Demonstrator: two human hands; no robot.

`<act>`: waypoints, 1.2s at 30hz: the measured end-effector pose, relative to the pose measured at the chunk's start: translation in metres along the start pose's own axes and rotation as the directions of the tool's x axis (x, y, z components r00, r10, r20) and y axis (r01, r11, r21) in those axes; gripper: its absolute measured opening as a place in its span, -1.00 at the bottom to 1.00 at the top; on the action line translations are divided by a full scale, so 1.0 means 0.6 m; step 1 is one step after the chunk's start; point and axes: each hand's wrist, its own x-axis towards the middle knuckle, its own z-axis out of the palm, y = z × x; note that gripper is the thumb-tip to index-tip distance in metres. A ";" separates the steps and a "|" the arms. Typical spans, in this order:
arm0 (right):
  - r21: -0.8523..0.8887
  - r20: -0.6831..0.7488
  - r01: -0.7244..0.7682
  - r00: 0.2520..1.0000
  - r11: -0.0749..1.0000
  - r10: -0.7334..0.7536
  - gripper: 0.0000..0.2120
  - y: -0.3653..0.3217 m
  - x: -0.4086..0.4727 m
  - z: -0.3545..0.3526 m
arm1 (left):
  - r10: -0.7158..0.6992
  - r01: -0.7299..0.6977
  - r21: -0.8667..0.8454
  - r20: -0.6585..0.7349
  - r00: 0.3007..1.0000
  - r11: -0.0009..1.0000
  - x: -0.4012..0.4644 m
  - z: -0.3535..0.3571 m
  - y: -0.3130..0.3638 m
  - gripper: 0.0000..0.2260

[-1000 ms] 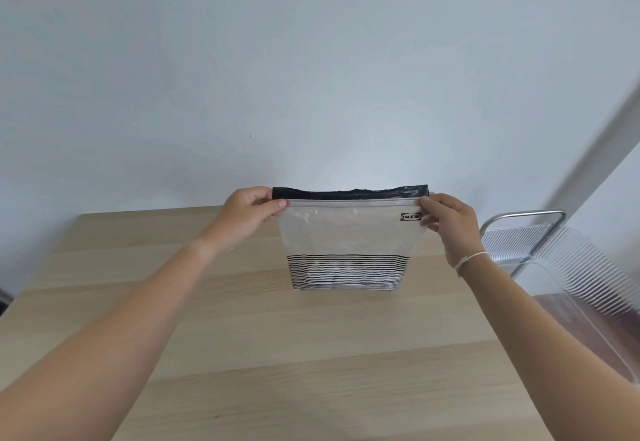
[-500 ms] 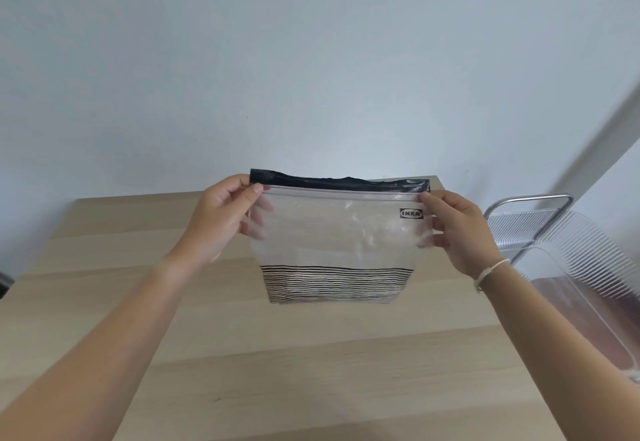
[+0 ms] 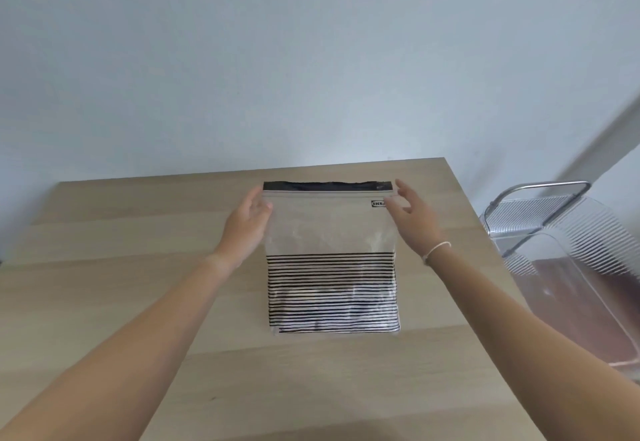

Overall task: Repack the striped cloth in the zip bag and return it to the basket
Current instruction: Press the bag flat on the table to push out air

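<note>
— Lowered since a moment ago, the zip bag [image 3: 330, 232] is now lying flat on the desk [image 3: 138, 302], striped cloth [image 3: 332, 291] filling its lower half.

— And the hands?

— Left hand [image 3: 247, 222] and right hand [image 3: 412, 218] are flanking its top corners, fingers spread, gripping nothing.

Soft, even daylight, fairly bright, no hard shadows; source probably off to the right, though not certain. Wall [image 3: 311, 52] reads pale blue-grey with a slight vignette toward the corners. Faint diffuse shadow under the forearms on the wooden table [image 3: 121, 232]. Weak sheen on the clear upper part of the zip bag [image 3: 329, 225]. Wide-angle distortion bends the table edges and the right-hand frame. Motion blur softens the fingertips of left hand [image 3: 247, 222] and right hand [image 3: 414, 218]. Transparent basket [image 3: 568, 239] looks smeared and soft.
</note>
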 end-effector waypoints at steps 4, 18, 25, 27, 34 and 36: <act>-0.164 0.050 0.086 0.996 0.983 -0.079 -0.48 0.032 -0.006 0.051 | 0.092 -0.103 0.304 0.050 0.995 0.947 -0.004 0.044 -0.032 -0.54; -0.641 0.162 0.088 0.987 0.762 0.022 -0.47 0.127 -0.001 0.185 | 0.133 -0.380 0.735 0.374 0.918 0.562 0.029 0.167 -0.127 -0.51; -0.664 0.162 0.125 0.987 0.737 -0.021 -0.47 0.134 0.005 0.198 | 0.166 -0.361 0.773 0.323 0.932 0.521 0.029 0.169 -0.150 -0.50; -0.679 0.163 0.128 0.986 0.723 -0.022 -0.47 0.137 0.002 0.195 | 0.174 -0.358 0.786 0.314 0.933 0.504 0.025 0.173 -0.150 -0.49; -0.696 0.174 0.134 0.985 0.705 -0.015 -0.47 0.136 0.004 0.197 | 0.156 -0.337 0.798 0.300 0.941 0.500 0.023 0.177 -0.154 -0.50; -0.696 0.172 0.132 0.985 0.706 -0.016 -0.47 0.136 0.004 0.198 | 0.168 -0.343 0.797 0.299 0.939 0.498 0.023 0.177 -0.154 -0.50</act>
